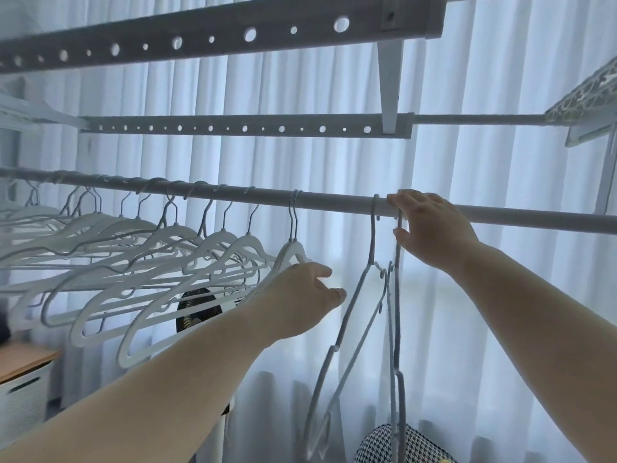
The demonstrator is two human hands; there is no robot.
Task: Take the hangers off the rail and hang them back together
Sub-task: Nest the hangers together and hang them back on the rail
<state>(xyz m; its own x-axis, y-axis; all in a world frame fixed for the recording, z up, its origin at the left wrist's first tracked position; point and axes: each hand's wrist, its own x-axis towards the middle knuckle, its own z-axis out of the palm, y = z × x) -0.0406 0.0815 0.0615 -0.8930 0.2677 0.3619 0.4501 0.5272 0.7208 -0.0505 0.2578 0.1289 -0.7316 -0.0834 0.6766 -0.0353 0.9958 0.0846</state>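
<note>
Backlit white curtains [500,95] hang behind; on the rail [334,200] the right grip [434,228] pinches the hook of a grey hanger [396,295]; a second grey hanger [372,235] hangs just left of it; the left grip [303,292] curls beside the white hangers [213,238], hold unclear; lifting could snag the neighbouring wire, dropping both; two grey, roughly a dozen white.

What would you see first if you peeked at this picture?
The row of white hangers crowding the left of the rail stands out first. Then comes the right hand, up at the rail, pinching the hook of a thin grey hanger, with a second grey hanger beside it. The left hand reaches in lower down, at the end of that row.
</note>
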